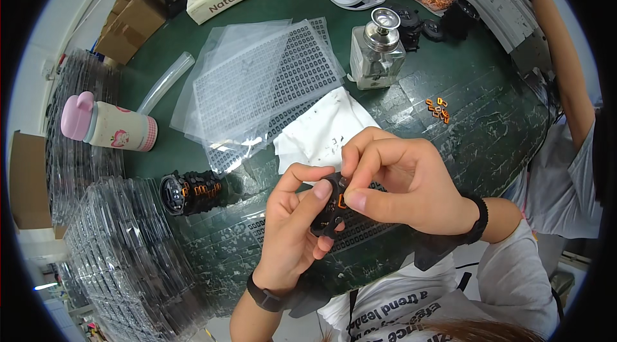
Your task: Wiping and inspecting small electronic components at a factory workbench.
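Near the front of the green table, my left hand (292, 213) grips a dark, palm-sized plastic part (326, 216), thumb on its face and fingers behind. My right hand (402, 184) is closed against the same part's right side. Its thumb and forefinger pinch at a small orange frame-shaped piece (342, 201) sitting at the part's edge; the fingertips partly cover it. Under my hands lies a sheet with rows of small dark marks (363, 229), mostly hidden. A stained white cloth (321, 126) is spread just beyond them.
Loose orange pieces (439, 110) lie right of a pump bottle (377, 59). Left are stacked dark parts with orange pieces (193, 192), a bottle (116, 125) and stacked clear trays (128, 245). Clear printed sheets (257, 72) spread behind the cloth. Another person's arm (559, 40) reaches in at right.
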The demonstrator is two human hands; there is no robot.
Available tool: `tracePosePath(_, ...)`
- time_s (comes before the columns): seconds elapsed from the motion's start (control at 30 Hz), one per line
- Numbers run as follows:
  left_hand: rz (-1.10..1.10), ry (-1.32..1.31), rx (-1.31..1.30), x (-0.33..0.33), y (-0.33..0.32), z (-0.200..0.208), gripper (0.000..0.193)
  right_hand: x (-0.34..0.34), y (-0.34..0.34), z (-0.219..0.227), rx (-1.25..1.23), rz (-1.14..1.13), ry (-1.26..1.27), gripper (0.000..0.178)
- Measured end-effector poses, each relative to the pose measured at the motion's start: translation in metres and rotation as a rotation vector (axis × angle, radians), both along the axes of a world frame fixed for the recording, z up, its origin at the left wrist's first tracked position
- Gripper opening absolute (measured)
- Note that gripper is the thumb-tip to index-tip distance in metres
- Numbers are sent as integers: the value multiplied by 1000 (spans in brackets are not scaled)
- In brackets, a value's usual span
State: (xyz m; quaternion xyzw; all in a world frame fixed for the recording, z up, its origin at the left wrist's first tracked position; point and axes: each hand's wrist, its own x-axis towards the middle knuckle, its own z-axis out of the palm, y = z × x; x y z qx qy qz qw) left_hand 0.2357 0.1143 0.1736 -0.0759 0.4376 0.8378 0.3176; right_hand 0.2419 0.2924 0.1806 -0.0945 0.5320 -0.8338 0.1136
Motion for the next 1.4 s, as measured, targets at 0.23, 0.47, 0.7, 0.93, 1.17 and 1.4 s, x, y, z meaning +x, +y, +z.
tracePosePath(0.23, -11, 8, 2, 0, -1, -2, 18, 0, 0, -1, -1, 4, 2, 7)
tracePosePath(0.47, 0, 22, -21, 0, -1, -3, 18, 2, -3, -2, 3, -28, 21, 9)
tracePosePath(0.7, 11, 24, -46, -1, 0, -2, 19, 4, -6, -4, 67, -91, 93, 12)
tracePosePath(0.93, 33, 58, -54, -1, 0, -2, 19, 4, -6, -4, 139, -108, 173, 14)
tracePosePath(1.17, 106, 146, -43, 2, 0, 0, 18, 4, -4, -3, 51, -85, 160, 18)
tracePosePath(1.4, 170, 324, -97, 7, 2, 4, 19, 4, -3, 5, -130, 39, 37, 24)
